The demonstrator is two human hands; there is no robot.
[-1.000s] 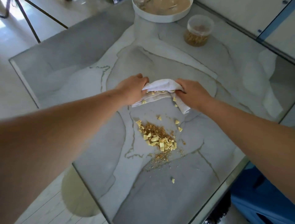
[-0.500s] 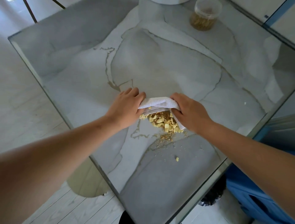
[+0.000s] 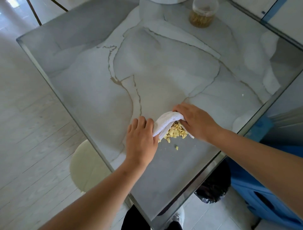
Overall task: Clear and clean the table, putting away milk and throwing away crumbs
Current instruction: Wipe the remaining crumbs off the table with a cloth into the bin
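Note:
A white cloth [image 3: 165, 123] lies bunched in an arc on the grey marble table [image 3: 98, 82]. My left hand [image 3: 141, 139] grips its left end and my right hand [image 3: 195, 121] grips its right end. A pile of yellow crumbs [image 3: 176, 132] sits cupped inside the cloth's curve, between my two hands. One loose crumb [image 3: 176, 147] lies just in front of the pile. Another tiny crumb [image 3: 242, 95] rests far off near the table's right edge. No milk is in view.
A clear plastic jar [image 3: 202, 14] of brownish bits stands at the back, beside the edge of a white bowl [image 3: 165, 1]. A black-lined bin [image 3: 214, 185] sits on the floor below the near right table edge. A cream stool [image 3: 85, 165] stands under the left edge.
Both hands have dragged the cloth toward me and to the right, sweeping the scattered crumbs into a tight pile nearer the table's near edge. The fine brown dust trail is gone.

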